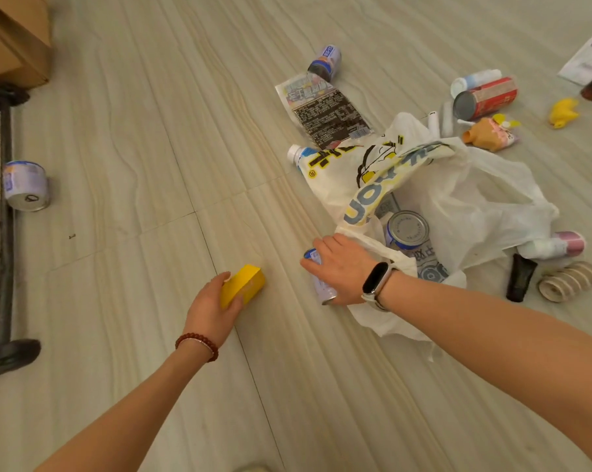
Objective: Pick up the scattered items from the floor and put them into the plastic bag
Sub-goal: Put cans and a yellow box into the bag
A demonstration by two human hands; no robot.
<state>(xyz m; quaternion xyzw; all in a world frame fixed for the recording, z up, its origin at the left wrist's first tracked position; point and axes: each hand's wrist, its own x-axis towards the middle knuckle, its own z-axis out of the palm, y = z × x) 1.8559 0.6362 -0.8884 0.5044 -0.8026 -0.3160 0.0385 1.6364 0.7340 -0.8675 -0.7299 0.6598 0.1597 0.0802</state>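
Note:
A white plastic bag (458,199) with yellow and blue print lies open on the floor, a can (407,231) visible inside its mouth. My right hand (342,267) grips a pale blue can (322,284) lying at the bag's left edge. My left hand (213,306) holds a small yellow box (245,282) on the floor, left of the bag. Scattered around are a can (325,63), a flat printed wrapper (325,109), a white-capped bottle (298,155), a red can (485,98) and an orange pouch (488,132).
Another can (25,185) lies far left beside a dark metal rack (5,233) with shoes. A cardboard box (12,39) stands top left. A black tube (521,277), a tape roll stack (568,281), a pink-capped bottle (557,245) and a yellow scrap (563,112) lie right of the bag.

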